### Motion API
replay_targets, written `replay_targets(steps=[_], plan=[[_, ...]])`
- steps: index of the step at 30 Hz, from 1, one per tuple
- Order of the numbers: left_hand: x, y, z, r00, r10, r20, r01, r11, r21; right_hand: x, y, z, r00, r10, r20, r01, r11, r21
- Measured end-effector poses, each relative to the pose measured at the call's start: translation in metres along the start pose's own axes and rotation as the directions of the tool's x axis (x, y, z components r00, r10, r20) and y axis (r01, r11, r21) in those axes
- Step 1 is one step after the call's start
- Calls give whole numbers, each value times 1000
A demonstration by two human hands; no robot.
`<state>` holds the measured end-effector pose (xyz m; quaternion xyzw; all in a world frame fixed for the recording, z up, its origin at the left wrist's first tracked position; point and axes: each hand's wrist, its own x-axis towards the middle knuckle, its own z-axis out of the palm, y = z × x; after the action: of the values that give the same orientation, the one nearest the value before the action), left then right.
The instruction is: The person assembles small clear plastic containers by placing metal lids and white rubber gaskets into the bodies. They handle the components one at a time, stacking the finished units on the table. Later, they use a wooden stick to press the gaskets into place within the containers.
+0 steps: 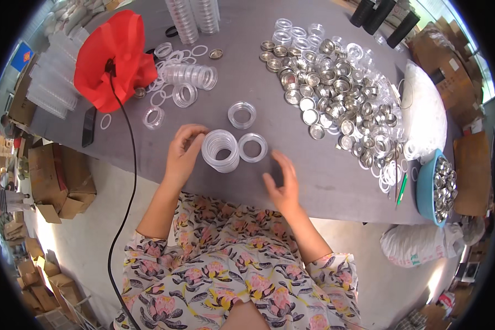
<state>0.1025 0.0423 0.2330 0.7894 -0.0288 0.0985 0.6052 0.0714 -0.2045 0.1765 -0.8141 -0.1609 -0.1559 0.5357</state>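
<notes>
A short stack of clear plastic rings (221, 151) stands on the grey-covered table in front of me. My left hand (184, 148) is at the left side of this stack, its fingers curved and the thumb apart; whether it touches the rings I cannot tell. Beside the stack on the right lies a clear ring-shaped piece (253, 147). Another clear round piece (241, 115) sits just beyond them. My right hand (283, 184) is open to the right of the nearer piece, thumb and forefinger spread with nothing between them.
A large heap of silver metal caps (335, 82) covers the table's right side. A blue basin (426, 190) of caps stands at the right edge, near a green pen (402, 188). Leftward are a red fabric-like piece (115, 60), a black cable (131, 181) and a phone (89, 126).
</notes>
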Motion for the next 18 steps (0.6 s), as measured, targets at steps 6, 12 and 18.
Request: replay_targets(steps=[6,12,18], plan=[[-35,-50,26,994,111,21,-107,982,-159,73,-65,37,900,-321,295,345,938,-32],[-42,-42,34,998,48,31,-52,990,132,73,-52,37,967,-113,228,90,990,109],[-53,33,32,927,236,-290,-297,936,-188,52,-48,6,760,569,315,-500,201,842]])
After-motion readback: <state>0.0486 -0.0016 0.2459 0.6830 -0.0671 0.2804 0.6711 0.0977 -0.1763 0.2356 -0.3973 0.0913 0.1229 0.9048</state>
